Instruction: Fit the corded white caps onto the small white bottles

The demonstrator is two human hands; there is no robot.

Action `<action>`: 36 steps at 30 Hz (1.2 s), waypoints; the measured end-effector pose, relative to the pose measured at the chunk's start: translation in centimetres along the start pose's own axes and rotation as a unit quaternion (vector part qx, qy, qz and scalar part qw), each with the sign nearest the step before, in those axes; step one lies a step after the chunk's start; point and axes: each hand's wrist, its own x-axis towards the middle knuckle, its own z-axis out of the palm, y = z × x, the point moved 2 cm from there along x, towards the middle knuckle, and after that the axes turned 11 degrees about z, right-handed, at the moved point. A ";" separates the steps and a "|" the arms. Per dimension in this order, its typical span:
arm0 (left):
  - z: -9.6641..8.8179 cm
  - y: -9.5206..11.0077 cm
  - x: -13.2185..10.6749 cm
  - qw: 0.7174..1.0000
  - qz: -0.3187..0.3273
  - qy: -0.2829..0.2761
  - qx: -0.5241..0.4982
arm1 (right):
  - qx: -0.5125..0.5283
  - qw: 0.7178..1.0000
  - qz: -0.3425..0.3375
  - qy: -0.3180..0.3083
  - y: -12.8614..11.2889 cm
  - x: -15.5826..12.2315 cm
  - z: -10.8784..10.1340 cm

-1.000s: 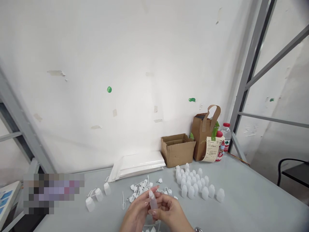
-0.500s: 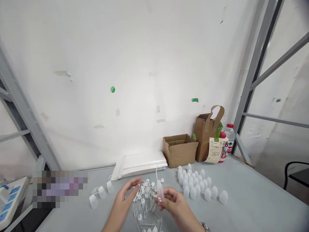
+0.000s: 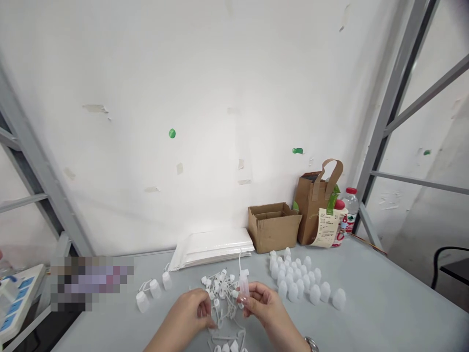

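Note:
My right hand (image 3: 264,304) pinches a small translucent plastic bottle (image 3: 243,285) upright, with a thin white strap sticking up from its top. My left hand (image 3: 193,313) rests lower left of it, fingers curled down into a pile of small white caps with straps (image 3: 220,284) on the grey table (image 3: 366,313); what the fingertips hold is hidden. A group of several white capped bottles (image 3: 302,282) stands upright to the right of my right hand. Three more bottles (image 3: 154,291) stand at the left.
A stack of white plastic bags (image 3: 214,246) lies by the wall. An open cardboard box (image 3: 274,226), a brown paper bag (image 3: 315,200) with a receipt and a water bottle (image 3: 350,205) stand at the back right. Grey metal frame posts (image 3: 395,93) rise at both sides.
My hands have come apart: the right kept the bottle and moved right, while the left let go, opened, then dropped its fingers into the cap pile.

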 end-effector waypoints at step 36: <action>0.1 0.6 0.7 0.905 -0.018 0.095 -0.415 | -0.551 0.780 -0.269 0.122 1.2 -1.8 0.6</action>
